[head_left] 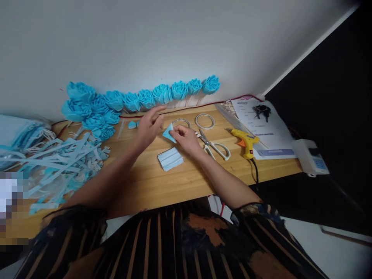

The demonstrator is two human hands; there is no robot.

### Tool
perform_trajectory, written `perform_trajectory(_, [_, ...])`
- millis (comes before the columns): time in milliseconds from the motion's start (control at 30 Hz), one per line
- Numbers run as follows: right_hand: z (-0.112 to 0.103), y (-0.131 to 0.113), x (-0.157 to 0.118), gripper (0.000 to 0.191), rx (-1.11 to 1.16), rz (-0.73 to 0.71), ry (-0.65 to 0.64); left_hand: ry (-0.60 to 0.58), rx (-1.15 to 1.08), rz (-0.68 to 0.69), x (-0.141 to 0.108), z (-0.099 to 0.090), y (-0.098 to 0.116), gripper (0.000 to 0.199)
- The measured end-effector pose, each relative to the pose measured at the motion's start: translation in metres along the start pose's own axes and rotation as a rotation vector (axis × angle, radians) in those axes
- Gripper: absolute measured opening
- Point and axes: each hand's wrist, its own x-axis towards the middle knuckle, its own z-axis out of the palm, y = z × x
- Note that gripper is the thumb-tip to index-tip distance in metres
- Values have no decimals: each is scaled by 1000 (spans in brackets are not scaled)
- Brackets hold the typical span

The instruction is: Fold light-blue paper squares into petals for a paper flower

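Note:
Between thumb and fingers, my right hand pinches a small blue folded triangle of thin sheet, its point turned up. My left hand hovers just left of it, fingers apart and holding nothing. Below the hands lies a stack of pale blue rectangular sheets. Two small blue folded pieces rest on the wood behind my left hand, partly hidden by it. White-handled scissors lie open to the right of my right hand, and a roll of tape sits behind them.
Blue flowers on stems line the wall. A heap of cut strips and stacked blue-white sheets cover the left side. On the right are a yellow glue gun with its cord, printed paper, keys and a white power strip.

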Motion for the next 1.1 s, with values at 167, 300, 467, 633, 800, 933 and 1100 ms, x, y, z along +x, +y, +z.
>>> perform_trajectory(167, [-1,6,1,34,-61,-45,-25,-284,307,228,47,36,25,37])
perform_trajectory(300, [-4,10,5,35,-72,-42,15,-283,354,175,49,49,15,31])
perform_trajectory(467, [-8,12,9,31,2,-31,42,-7,28,27,36,15,-23,31])
perform_trajectory(633, [-9,8,9,32,43,-59,65,-97,-265,-327,12,-5,-39,42])
perform_trajectory(800, [-8,5,7,31,73,-63,49,-243,-283,-349,-14,-2,-30,51])
perform_trajectory(933, [-7,4,5,27,64,-54,33,-292,-233,-296,-22,1,-24,44])
perform_trajectory(1100, [-5,4,3,28,45,-38,26,-289,-242,-283,-25,4,-25,36])
